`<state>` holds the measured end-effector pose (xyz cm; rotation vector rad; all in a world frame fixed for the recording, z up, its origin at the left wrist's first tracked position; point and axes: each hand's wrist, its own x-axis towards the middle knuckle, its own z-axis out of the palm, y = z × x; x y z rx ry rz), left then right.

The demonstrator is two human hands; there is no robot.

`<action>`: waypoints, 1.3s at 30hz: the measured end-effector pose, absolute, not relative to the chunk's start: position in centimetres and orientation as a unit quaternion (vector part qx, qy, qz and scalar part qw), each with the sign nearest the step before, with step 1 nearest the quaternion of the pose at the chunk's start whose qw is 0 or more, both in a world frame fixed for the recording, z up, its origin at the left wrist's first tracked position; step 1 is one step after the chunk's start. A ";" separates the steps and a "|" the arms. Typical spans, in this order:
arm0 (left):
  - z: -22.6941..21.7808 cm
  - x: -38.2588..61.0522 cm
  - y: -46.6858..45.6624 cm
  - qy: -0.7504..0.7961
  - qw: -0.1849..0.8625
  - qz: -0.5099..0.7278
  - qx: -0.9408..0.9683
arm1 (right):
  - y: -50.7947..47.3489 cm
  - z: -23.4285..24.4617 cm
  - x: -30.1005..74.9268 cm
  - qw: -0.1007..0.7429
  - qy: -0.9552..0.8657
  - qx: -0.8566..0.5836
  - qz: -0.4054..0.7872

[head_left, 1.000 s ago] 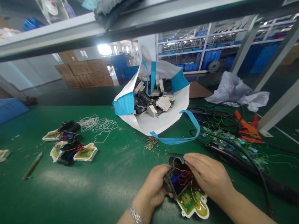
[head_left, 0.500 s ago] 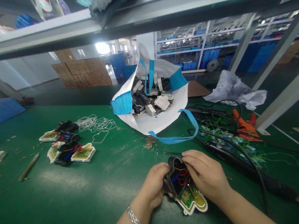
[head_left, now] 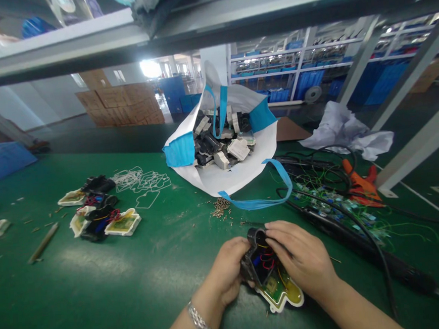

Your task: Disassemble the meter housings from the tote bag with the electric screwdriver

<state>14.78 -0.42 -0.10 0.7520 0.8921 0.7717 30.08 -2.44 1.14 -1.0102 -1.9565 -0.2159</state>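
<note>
My left hand (head_left: pixel 230 265), with a silver bracelet at the wrist, grips the left side of a black plastic housing (head_left: pixel 255 269). Red, yellow and blue wires show inside its open cavity. From the housing hangs a white-rimmed cover (head_left: pixel 282 295) holding a green circuit board under yellowish resin. My right hand (head_left: pixel 302 254) has its thumb and fingers closed at the housing's upper right rim, beside a round opening. Whether a small part sits between those fingertips is hidden. Beyond the hands lies a pile of small brass screws (head_left: pixel 220 207).
A white bag (head_left: pixel 221 182) with blue handles holds many similar housings. Opened units (head_left: pixel 102 222), white gasket rings (head_left: pixel 141 182) and a pen-like stick (head_left: pixel 43 243) lie left. At right are a black corded electric screwdriver (head_left: pixel 363 247), green wire scraps (head_left: pixel 333 209), orange-handled pliers (head_left: pixel 361 183) and crumpled paper (head_left: pixel 344 129).
My right hand's fingertips have shifted slightly left along the housing's upper rim. The left hand keeps its hold, and the rest of the table looks the same.
</note>
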 end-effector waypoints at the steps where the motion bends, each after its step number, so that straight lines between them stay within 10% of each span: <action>1: -0.1 14.8 -0.4 0.410 0.766 0.356 0.345 | -2.5 1.1 30.0 0.451 -0.788 -0.410 -0.089; 18: 0.1 15.4 -1.1 0.431 0.745 0.359 0.362 | -2.1 1.0 30.2 0.461 -0.765 -0.449 -0.036; 26: 0.2 14.8 -0.4 0.468 0.721 0.370 0.352 | -1.6 4.7 36.6 -0.062 -0.686 -0.720 0.085; 39: -0.1 14.7 -0.1 0.467 0.734 0.365 0.332 | -1.1 2.9 38.6 -0.117 -0.636 -0.760 0.070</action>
